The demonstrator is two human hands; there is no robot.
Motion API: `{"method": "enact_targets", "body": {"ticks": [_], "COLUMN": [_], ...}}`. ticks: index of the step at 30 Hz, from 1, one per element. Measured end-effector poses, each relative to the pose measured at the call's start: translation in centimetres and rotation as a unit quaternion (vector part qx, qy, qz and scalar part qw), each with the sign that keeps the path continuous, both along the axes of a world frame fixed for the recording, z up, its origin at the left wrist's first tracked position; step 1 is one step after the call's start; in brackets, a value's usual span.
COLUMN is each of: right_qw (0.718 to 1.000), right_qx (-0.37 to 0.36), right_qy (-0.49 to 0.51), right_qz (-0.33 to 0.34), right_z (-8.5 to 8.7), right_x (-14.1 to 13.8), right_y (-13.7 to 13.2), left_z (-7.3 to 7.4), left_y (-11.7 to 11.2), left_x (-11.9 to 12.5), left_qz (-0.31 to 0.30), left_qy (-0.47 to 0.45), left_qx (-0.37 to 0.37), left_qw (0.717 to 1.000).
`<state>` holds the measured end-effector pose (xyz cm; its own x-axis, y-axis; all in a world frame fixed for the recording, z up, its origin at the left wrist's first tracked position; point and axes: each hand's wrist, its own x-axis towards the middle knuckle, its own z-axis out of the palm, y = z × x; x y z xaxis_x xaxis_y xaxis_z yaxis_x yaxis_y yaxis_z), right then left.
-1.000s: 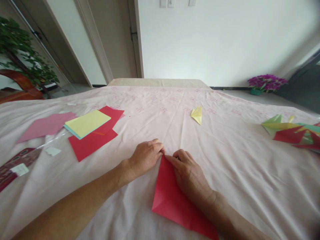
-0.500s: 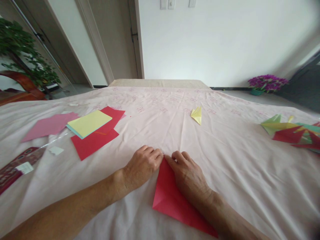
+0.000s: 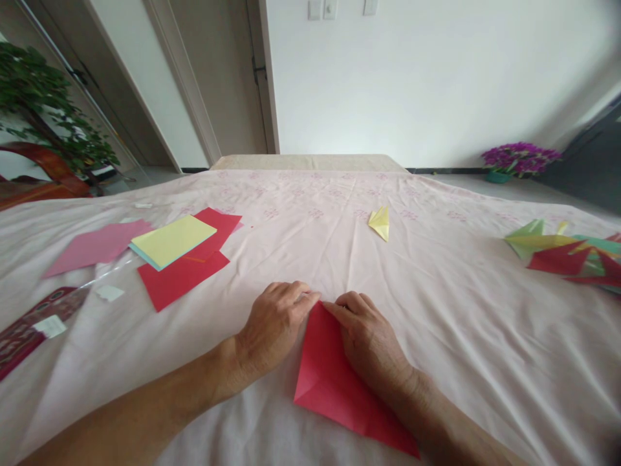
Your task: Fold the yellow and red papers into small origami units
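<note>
A folded sheet of red paper (image 3: 330, 382) lies in front of me on the cloth, its narrow point facing away and a crease crossing its near left corner. My left hand (image 3: 281, 320) pinches the far tip from the left, thumb and fingers together. From the right, my right hand (image 3: 366, 330) presses thumb and forefinger at the same tip, its other fingers curled in. The right palm and wrist cover the paper's right edge. Farther off sits a small folded piece of yellow paper (image 3: 380, 224).
On the left lie red sheets (image 3: 182, 281), a yellow sheet (image 3: 173, 241), pink paper (image 3: 97, 247) and a dark red packet (image 3: 41, 323). Folded paper shapes (image 3: 557, 255) in several colours pile up at right. The pale tablecloth (image 3: 272, 252) is wrinkled.
Both hands stay at the paper's far tip. The left fingers have straightened slightly and the left thumb now shows along the tip. The paper has barely shifted.
</note>
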<state>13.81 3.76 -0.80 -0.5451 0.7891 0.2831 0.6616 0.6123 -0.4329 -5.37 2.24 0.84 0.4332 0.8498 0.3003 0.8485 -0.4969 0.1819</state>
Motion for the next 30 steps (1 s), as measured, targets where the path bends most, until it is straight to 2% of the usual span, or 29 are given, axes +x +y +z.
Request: {"method": "enact_targets", "body": {"ticks": [5,10,15,19,27,30], "right_qw": [0.999,0.998,1.0,0.997,1.0,1.0], "right_qx": [0.023,0.016,-0.007,-0.018,-0.011,0.008], "right_qy": [-0.038,-0.057,0.023,0.071,0.005,-0.024], "right_qz": [0.011,0.016,0.011,-0.009,-0.002,0.006], "right_z": [0.3,0.6,0.2,0.0,0.3,0.4], "right_x": [-0.1,-0.2,0.3,0.6,0.4,0.3], "right_y": [-0.1,-0.2,-0.2,0.0,-0.1,-0.1], "left_z": [-0.8,-0.7,-0.7,-1.3,-1.9,-1.8], "left_y": [0.3,0.2,0.2,0.4,1.0,0.9], "left_x": [0.4,0.3,0.1,-0.4,-1.0,-0.7], "left_qz": [-0.03,-0.043,-0.034,-0.032,0.004,-0.03], "left_qy": [0.074,0.113,0.103,0.053,-0.015,0.014], "left_qx": [0.016,0.02,0.024,0.039,0.037,0.051], "left_qw": [0.997,0.992,0.994,0.997,0.999,0.998]}}
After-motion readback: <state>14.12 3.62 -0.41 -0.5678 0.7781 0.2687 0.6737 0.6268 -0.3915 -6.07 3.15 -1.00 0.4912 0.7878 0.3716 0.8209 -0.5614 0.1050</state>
